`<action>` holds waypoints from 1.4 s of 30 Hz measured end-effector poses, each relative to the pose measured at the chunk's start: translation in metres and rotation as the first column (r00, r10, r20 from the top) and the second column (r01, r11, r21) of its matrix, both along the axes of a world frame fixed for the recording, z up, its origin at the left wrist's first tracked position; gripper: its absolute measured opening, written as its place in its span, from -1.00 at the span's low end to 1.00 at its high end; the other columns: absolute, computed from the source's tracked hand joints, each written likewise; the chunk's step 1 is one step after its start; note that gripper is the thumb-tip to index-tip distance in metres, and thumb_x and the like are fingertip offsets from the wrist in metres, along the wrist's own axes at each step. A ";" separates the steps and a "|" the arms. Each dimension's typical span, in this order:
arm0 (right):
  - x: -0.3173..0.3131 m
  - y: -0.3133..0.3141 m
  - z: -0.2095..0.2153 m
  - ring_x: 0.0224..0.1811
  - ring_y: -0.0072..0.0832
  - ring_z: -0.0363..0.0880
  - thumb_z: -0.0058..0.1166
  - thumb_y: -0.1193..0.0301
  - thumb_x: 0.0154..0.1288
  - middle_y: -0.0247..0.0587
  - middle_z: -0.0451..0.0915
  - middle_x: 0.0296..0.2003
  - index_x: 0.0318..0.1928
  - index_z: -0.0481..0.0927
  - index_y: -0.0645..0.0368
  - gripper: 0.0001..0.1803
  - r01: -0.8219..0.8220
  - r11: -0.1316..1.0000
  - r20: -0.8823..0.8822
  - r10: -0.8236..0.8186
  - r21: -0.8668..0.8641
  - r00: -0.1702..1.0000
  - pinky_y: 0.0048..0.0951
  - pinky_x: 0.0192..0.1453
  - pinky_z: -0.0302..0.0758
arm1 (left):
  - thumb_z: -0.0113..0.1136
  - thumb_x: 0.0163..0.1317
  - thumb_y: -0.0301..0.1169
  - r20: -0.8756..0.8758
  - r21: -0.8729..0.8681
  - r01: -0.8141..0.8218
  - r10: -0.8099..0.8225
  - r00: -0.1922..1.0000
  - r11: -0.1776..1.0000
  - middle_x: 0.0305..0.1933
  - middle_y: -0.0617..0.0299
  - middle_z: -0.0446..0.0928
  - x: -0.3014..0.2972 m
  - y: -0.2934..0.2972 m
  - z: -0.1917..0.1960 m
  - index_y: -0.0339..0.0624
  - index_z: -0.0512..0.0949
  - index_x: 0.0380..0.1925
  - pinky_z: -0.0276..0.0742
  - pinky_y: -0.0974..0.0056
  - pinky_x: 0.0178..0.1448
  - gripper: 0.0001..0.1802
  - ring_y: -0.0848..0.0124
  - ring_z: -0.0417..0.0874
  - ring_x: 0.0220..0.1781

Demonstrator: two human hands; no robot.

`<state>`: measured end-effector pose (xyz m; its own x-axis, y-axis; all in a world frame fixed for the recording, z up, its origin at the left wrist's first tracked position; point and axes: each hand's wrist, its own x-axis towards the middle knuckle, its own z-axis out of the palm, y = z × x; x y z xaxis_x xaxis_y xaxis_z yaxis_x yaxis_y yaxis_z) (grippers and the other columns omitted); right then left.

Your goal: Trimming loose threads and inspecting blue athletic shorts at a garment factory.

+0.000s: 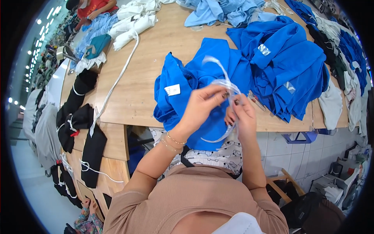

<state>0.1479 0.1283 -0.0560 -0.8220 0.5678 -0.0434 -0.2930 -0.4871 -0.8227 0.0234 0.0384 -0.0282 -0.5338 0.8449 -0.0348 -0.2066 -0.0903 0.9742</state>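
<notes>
While both hands work close together just above the near edge of the tabletop [136, 89], the left hand [202, 107] pinches a clear, thin plastic strip [222, 78] between thumb and fingers, and the right hand [241, 113] closes its fingertips on the same strip right beside it. The strip looks transparent, soft and glossy; one loop arcs up over the blue garment [198, 74] behind the hands, another curves down below the wrists. Judging from this, the step in hand seems to be untangling or feeding the strip between the fingers, and the next move likely calls for a steady pinch on one side while the other slides along, since the material looks slippery and prone to twisting. The blue garment lies crumpled on the tabletop, touching the hands' far side, with a small white tag [172, 90] on its left fold. To the right sits a stack of folded blue garments [288, 66]; further left a white cord [117, 78] trails across the wood, and black garments [78, 113] hang along the left edge.
</notes>
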 end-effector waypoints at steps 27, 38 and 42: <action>-0.027 -0.005 -0.004 -0.40 -0.70 0.40 0.10 0.59 0.17 -0.35 0.46 -0.39 -0.35 0.61 0.37 -0.93 0.142 0.849 0.159 -0.255 0.509 0.954 -0.67 -0.37 0.27 | 0.12 0.23 -0.48 -0.203 -0.289 -0.023 -0.037 0.979 0.957 -0.38 0.17 0.64 -0.013 -0.024 -0.006 -0.37 0.63 -0.20 0.55 0.45 -0.29 -0.79 0.55 0.62 -0.36; -0.020 0.001 0.008 -0.49 -0.75 0.31 0.12 0.52 0.18 -0.41 0.46 -0.49 -0.39 0.63 0.35 -0.89 0.122 0.900 0.257 -0.246 0.419 0.935 -0.69 -0.46 0.18 | 0.21 0.13 -0.47 -0.252 -0.235 -0.052 -0.009 0.968 0.971 -0.41 0.23 0.62 -0.003 -0.021 -0.005 -0.40 0.62 -0.30 0.49 0.49 -0.30 -0.81 0.59 0.58 -0.39; -0.016 0.010 0.003 -0.58 -0.77 0.17 0.07 0.48 0.24 -0.46 0.38 -0.53 -0.35 0.60 0.35 -0.85 0.063 0.993 0.247 -0.088 0.104 0.965 -0.66 -0.56 0.06 | 0.11 0.26 -0.45 0.093 -0.224 0.049 -0.029 0.995 0.973 -0.34 0.24 0.60 -0.007 -0.020 0.000 -0.38 0.59 -0.23 0.47 0.50 -0.30 -0.80 0.59 0.56 -0.35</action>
<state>0.1321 0.1386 -0.0525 -0.7462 0.6394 -0.1853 -0.1048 -0.3877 -0.9158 0.0162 0.0187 -0.0278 -0.4868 0.8298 -0.2729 -0.2923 0.1397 0.9461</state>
